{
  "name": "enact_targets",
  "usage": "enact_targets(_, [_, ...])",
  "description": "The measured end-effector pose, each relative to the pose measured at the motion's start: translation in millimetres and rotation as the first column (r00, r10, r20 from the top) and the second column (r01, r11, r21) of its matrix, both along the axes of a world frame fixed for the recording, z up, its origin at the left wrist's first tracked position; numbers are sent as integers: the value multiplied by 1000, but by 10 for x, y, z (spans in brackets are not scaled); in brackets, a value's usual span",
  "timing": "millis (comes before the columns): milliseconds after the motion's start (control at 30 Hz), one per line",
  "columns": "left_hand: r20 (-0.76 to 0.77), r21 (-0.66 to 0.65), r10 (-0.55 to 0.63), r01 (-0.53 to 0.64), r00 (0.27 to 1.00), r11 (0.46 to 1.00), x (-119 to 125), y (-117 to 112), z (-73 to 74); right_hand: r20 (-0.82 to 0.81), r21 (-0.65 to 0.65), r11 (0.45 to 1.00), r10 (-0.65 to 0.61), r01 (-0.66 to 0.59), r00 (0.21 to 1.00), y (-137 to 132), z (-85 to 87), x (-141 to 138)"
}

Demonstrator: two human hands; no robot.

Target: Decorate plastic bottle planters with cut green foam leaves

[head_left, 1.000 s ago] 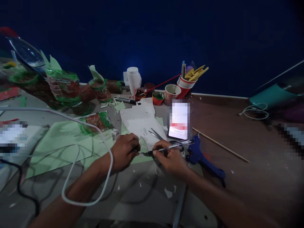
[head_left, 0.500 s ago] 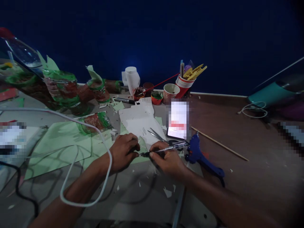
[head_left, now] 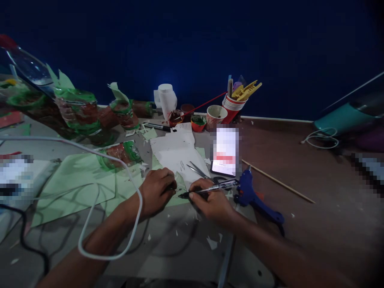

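My right hand [head_left: 211, 202] is closed around a clear-barrelled pen [head_left: 222, 185], whose dark tip points left over a small piece of green paper [head_left: 181, 185]. Just left of that tip is my left hand [head_left: 158, 191], its fingers curled in and the thumb close to the forefinger at the paper's edge. What the left fingers pinch, if anything, is hidden. Beyond the hands lies a white sheet [head_left: 172, 150] with small pen marks. Scissors [head_left: 198, 171] rest on it with the blades pointing away to the left, the handles partly behind the right hand.
A blue glue gun [head_left: 248, 192] and a thin wooden stick [head_left: 279, 181] lie on the right. Behind them is a lit phone [head_left: 225, 152]. Paint cups [head_left: 216, 114] and painted bottles [head_left: 76, 110] stand along the wall. A white cable [head_left: 136, 222] loops over my left forearm.
The pen tip has shifted very slightly right, away from my left fingertips. The cable loop has swayed a little to the right. Both hands otherwise stay where they were.
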State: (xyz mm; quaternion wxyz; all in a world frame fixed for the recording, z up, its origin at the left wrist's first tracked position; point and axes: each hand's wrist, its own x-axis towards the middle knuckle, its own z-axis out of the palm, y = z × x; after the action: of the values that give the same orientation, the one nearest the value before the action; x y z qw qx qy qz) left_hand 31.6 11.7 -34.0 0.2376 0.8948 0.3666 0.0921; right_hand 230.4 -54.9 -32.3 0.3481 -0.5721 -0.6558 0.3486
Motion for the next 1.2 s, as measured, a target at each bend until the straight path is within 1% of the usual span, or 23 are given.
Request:
enact_targets(133, [14, 0, -9, 9, 1000, 1000, 0, -16, 11, -14, 2, 1000, -4, 4, 1000, -1, 7, -4])
enact_targets(333, [6, -18, 15, -15, 1000, 1000, -4, -34, 25, -12, 6, 1000, 6, -6, 1000, -4, -27, 7])
enact_targets(533, [-14, -27, 37, -38, 999, 999, 0, -35, 20, 5, -4, 1000, 13, -13, 1000, -12, -25, 0])
enact_targets(733, [-27, -33, 20, -21, 999, 999, -7, -28, 8, 49, -10, 999, 33, -32, 998, -8, -28, -1])
enact_targets(900, [-30, -44, 4, -6, 1000, 999, -18, -10, 14, -7, -27, 1000, 7, -7, 1000, 7, 14, 16])
enact_targets(1000, [-32, -53, -7, 6, 999, 999, -22, -10, 13, -30, -22, 1000, 1, -2, 1000, 8, 7, 21])
enact_targets(1200, [4, -15, 18, -18, 1000, 1000, -22, -27, -16, 35, -1, 1000, 30, -30, 999, -1, -45, 8])
